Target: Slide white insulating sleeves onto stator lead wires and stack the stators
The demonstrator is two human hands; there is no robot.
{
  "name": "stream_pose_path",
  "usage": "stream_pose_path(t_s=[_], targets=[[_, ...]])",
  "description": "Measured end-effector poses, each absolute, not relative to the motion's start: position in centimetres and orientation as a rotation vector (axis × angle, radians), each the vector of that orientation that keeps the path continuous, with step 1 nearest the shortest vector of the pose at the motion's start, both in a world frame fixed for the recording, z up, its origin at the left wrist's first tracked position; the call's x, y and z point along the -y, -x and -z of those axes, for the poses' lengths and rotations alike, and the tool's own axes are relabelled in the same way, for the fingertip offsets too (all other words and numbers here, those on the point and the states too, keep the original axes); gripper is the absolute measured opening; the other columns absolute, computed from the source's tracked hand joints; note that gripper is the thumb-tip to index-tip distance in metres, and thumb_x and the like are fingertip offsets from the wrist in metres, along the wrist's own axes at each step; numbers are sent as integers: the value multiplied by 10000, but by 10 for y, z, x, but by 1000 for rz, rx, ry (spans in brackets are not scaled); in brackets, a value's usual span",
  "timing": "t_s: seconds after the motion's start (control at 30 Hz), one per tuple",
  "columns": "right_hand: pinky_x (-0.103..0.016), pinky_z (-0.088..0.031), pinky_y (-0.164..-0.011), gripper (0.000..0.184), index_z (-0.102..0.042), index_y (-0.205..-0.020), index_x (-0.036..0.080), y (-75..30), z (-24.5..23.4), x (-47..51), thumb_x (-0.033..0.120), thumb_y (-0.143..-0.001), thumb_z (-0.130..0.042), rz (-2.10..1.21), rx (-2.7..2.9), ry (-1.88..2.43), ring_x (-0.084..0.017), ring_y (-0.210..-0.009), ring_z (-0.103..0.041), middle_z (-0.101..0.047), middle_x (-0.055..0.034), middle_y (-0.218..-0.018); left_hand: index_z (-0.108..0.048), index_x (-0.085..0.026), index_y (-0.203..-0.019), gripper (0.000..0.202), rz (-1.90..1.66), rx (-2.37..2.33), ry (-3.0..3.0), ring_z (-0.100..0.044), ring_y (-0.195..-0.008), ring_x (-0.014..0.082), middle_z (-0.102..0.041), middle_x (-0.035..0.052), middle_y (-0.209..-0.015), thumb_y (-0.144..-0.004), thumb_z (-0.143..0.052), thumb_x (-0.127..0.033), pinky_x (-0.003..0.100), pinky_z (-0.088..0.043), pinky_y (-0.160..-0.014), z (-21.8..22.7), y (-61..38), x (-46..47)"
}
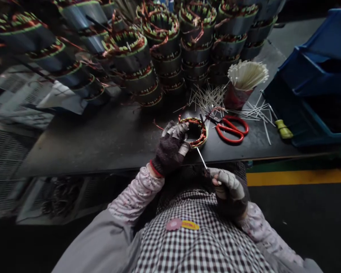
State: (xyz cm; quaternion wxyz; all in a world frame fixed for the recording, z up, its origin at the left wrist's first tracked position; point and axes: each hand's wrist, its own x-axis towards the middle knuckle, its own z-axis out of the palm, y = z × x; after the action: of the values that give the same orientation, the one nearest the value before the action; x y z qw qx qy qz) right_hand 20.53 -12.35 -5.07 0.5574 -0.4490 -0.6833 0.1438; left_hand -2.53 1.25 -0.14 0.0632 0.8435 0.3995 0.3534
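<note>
The left hand [172, 146], in a dark fingerless glove with taped fingertips, is curled over the near left rim of a stator [195, 132] that lies flat on the desk [102, 140], close to its front edge. The fingers bend down onto the copper winding, gripping the ring from its left side; the bore of the stator stays open to view.

The right hand [229, 187] sits lower, off the desk edge and over the checked apron [199, 242]. It is closed around the near end of a thin white strip [201, 157] (it looks like a cable tie or insulation sliver, too slim to tell which), pinched between thumb and forefinger. The strip slants up and left, its far tip reaching the near rim of the stator, just beside the left hand's fingertips.

Just right of the stator lie red-handled scissors [232, 129], blades pointing left toward it. Behind them stands a red cup [238, 94] packed with white strips, and more loose strips are scattered on the desk around it. A yellow-green handle [283, 129] rests near the desk's right end, beside blue bins [315, 72]. Stacks of wound stators [165, 53] fill the back of the desk
</note>
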Motion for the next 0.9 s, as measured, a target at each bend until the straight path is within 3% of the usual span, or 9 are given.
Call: stream_pose_path(t_s=[0.07, 0.13, 0.3, 0.43, 0.53, 0.6, 0.7, 0.8, 0.9], targets=[[-351, -782, -830, 391, -799, -1369, 340, -199, 38, 105, 124, -1050, -735, -208, 1673, 931, -230, -956, -902, -910, -17, -1119, -757, -146, -1492, 466, -1006, -1179, -2550, -771, -1413, 333, -844, 137, -1437, -1109, -603, -365, 604, -474, -1410, 0, 29, -16], [-326, -775, -811, 342, -838, -1313, 306, -192, 29, 88, 110, -1063, -712, -213, 1680, 909, -223, -959, -903, -912, -33, -1119, -787, -158, -1447, 436, -952, -1149, -2493, -798, -1356, 330, -877, 119, -1335, -1098, -646, -379, 601, -495, -1398, 0, 29, -19], [-370, -775, -874, 105, -884, -1117, 274, -184, 17, 68, 264, -1041, -813, -617, 1439, 1033, -232, -950, -887, -905, -43, -1065, -856, -209, -1226, 256, -1176, -1184, -2012, -814, -1287, 310, -899, 86, -1193, -1017, -786, -339, 544, -645, -1247, 10, 18, -16], [-318, -745, -765, 107, -845, -1021, 259, -186, 4, 61, 323, -966, -910, -781, 1308, 1091, -204, -806, -843, -872, -4, -923, -877, -240, -1029, 97, -1244, -1084, -1948, -829, -1165, 278, -898, 44, -1099, -982, -814, -296, 562, -655, -1229, 16, 13, -12], [-346, -754, -862, 44, -858, -1028, 275, -189, -4, 59, 243, -1001, -868, -671, 1440, 1019, -210, -883, -863, -882, -2, -969, -874, -249, -1000, 66, -1235, -1020, -2015, -831, -1147, 272, -894, 31, -1070, -967, -822, -274, 556, -656, -1217, 15, 15, -13], [-373, -755, -937, 105, -870, -1094, 294, -190, -6, 60, 213, -1034, -839, -586, 1492, 980, -216, -950, -877, -897, -6, -1042, -871, -242, -1018, 75, -1258, -1003, -2035, -835, -1135, 270, -895, 36, -1068, -972, -819, -268, 540, -668, -1185, 13, 16, -13], [-363, -760, -859, 153, -855, -1187, 294, -190, -4, 59, 267, -1037, -869, -570, 1487, 1073, -222, -925, -877, -899, -14, -1077, -872, -235, -1036, 82, -1294, -973, -2057, -837, -1129, 267, -894, 41, -1059, -997, -810, -273, 532, -664, -1177, 10, 14, -13], [-384, -762, -808, 103, -845, -1100, 266, -191, 4, 52, 339, -1031, -868, -520, 1541, 1141, -243, -872, -863, -882, -30, -1006, -872, -236, -1012, 76, -1281, -1007, -2055, -833, -1120, 267, -890, 43, -1046, -1004, -817, -288, 531, -659, -1177, 9, 11, -12], [-415, -762, -906, 44, -848, -1051, 287, -196, 13, 46, 309, -1067, -813, -462, 1600, 1061, -249, -952, -863, -879, -28, -1011, -873, -237, -1004, 67, -1253, -1048, -2029, -823, -1134, 269, -887, 44, -1043, -987, -820, -275, 529, -650, -1193, 10, 9, -11]])
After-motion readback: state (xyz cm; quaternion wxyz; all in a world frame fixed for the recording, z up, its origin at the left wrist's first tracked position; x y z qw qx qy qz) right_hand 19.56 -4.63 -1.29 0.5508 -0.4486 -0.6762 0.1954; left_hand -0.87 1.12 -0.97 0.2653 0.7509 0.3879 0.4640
